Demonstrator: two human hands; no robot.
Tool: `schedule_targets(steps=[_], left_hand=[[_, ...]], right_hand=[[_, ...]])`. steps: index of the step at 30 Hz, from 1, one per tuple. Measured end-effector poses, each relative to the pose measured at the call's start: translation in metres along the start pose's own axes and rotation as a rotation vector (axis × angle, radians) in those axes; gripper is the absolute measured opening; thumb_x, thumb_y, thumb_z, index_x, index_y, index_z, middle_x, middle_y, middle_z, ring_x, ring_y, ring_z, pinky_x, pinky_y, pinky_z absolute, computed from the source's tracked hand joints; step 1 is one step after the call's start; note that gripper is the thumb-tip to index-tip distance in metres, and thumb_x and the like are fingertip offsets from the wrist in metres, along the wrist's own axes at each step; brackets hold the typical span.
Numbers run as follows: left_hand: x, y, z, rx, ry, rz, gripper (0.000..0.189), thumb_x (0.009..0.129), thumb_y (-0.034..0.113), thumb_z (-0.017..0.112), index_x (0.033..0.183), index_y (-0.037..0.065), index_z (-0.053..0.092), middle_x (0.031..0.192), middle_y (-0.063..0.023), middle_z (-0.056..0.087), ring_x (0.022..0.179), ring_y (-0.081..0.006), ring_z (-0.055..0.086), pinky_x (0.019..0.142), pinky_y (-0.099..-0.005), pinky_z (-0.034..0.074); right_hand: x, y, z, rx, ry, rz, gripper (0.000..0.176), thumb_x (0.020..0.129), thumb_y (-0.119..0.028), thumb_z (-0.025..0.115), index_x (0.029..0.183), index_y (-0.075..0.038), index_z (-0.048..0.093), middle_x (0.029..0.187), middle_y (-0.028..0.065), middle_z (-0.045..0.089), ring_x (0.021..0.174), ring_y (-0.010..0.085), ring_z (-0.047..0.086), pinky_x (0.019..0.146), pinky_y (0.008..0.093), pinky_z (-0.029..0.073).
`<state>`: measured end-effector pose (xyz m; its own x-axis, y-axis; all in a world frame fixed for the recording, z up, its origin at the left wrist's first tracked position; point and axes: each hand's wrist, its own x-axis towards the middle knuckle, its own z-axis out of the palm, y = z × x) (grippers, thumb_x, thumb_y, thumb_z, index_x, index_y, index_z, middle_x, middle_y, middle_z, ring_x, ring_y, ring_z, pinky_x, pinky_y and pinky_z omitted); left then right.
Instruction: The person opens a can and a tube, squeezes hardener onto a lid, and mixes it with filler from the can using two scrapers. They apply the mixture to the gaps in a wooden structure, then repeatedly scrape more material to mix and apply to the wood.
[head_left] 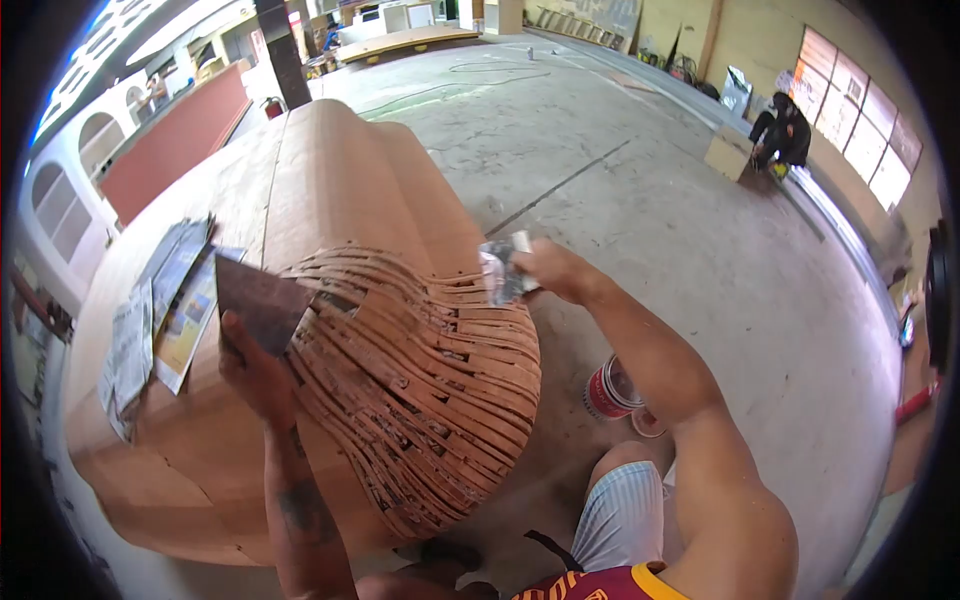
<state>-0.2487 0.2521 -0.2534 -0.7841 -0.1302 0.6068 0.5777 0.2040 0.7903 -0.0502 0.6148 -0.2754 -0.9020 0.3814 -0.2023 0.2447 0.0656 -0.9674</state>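
A large curved wooden form fills the left and middle, its near end covered with thin wood strips with dark gaps between them. My left hand grips a flat, dark brown square plate, held up over the form's surface. Beyond the strips' right edge, my right hand is closed on a pale, smeared piece; whether it is a scraper or a crumpled sheet I cannot tell. Newspaper sheets lie on the form, left of the plate.
An open red and white can stands on the concrete floor, with a round lid beside it. Another person crouches at the far right near a board. A dark post rises behind the form.
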Motion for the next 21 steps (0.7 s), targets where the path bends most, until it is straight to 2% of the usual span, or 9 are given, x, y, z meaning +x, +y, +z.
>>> schedule_targets(steps=[4,7,10,13,16,18,19,21], left_hand=[[0.008,-0.038,-0.003,-0.019,0.030,0.030,0.060,0.109,0.044,0.046,0.132,-0.010,0.060,0.126,-0.0215,0.066,0.110,-0.0253,0.062,0.098,-0.0366,0.048],[0.009,-0.022,-0.007,0.093,-0.027,-0.019,0.061,0.109,0.044,0.046,0.135,-0.009,0.058,0.134,-0.0226,0.063,0.121,-0.0297,0.061,0.105,-0.0381,0.046],[0.013,-0.023,-0.001,0.387,0.059,0.065,0.063,0.109,0.047,0.039,0.134,-0.007,0.060,0.133,-0.0213,0.063,0.118,-0.0315,0.062,0.103,-0.0417,0.048],[0.014,-0.015,0.000,0.520,0.028,0.077,0.067,0.108,0.052,0.036,0.136,-0.004,0.059,0.134,-0.0217,0.063,0.118,-0.0322,0.063,0.104,-0.0437,0.048],[0.006,0.003,0.011,0.462,-0.017,-0.024,0.056,0.108,0.042,0.044,0.142,-0.001,0.053,0.134,-0.0219,0.063,0.115,-0.0331,0.065,0.103,-0.0443,0.050],[0.021,-0.024,-0.010,0.592,-0.080,0.147,0.047,0.106,0.020,0.049,0.149,0.002,0.043,0.133,-0.0215,0.063,0.113,-0.0333,0.065,0.101,-0.0447,0.051],[0.024,-0.026,-0.013,0.604,-0.089,0.152,0.048,0.105,0.016,0.051,0.150,0.002,0.042,0.133,-0.0213,0.063,0.113,-0.0332,0.065,0.100,-0.0447,0.052],[0.023,-0.027,-0.007,0.623,-0.049,0.169,0.050,0.104,0.028,0.048,0.145,-0.001,0.047,0.130,-0.0217,0.064,0.111,-0.0331,0.066,0.099,-0.0439,0.052]], right_hand=[[-0.062,0.079,-0.069,0.399,0.195,-0.064,0.027,0.097,-0.015,0.053,0.116,-0.001,0.065,0.106,0.0092,0.071,0.088,0.0182,0.071,0.061,0.0339,0.059],[-0.079,0.135,-0.103,0.636,0.308,0.029,0.027,0.096,-0.015,0.055,0.118,0.000,0.064,0.109,0.0086,0.070,0.093,0.0181,0.070,0.064,0.0352,0.059],[-0.072,0.183,-0.120,0.722,0.323,0.055,0.027,0.095,-0.016,0.058,0.116,0.000,0.065,0.106,0.0096,0.071,0.089,0.0197,0.070,0.067,0.0364,0.059],[-0.040,0.231,-0.123,0.743,0.255,0.085,0.025,0.095,-0.017,0.059,0.112,0.000,0.067,0.101,0.0104,0.071,0.086,0.0214,0.070,0.062,0.0366,0.059],[0.003,0.263,-0.118,0.632,0.189,0.171,0.025,0.093,-0.017,0.060,0.107,0.002,0.068,0.095,0.0118,0.072,0.079,0.0227,0.070,0.059,0.0374,0.059],[0.023,0.264,-0.115,0.457,0.194,0.219,0.023,0.091,-0.018,0.060,0.100,0.001,0.069,0.092,0.0096,0.071,0.078,0.0204,0.070,0.058,0.0368,0.060],[0.033,0.263,-0.114,0.365,0.197,0.241,0.022,0.090,-0.018,0.061,0.096,0.001,0.069,0.090,0.0085,0.071,0.077,0.0192,0.069,0.057,0.0365,0.060],[0.054,0.266,-0.114,0.302,0.166,0.255,0.023,0.089,-0.018,0.059,0.093,0.003,0.069,0.086,0.0101,0.070,0.073,0.0212,0.069,0.056,0.0378,0.060]])
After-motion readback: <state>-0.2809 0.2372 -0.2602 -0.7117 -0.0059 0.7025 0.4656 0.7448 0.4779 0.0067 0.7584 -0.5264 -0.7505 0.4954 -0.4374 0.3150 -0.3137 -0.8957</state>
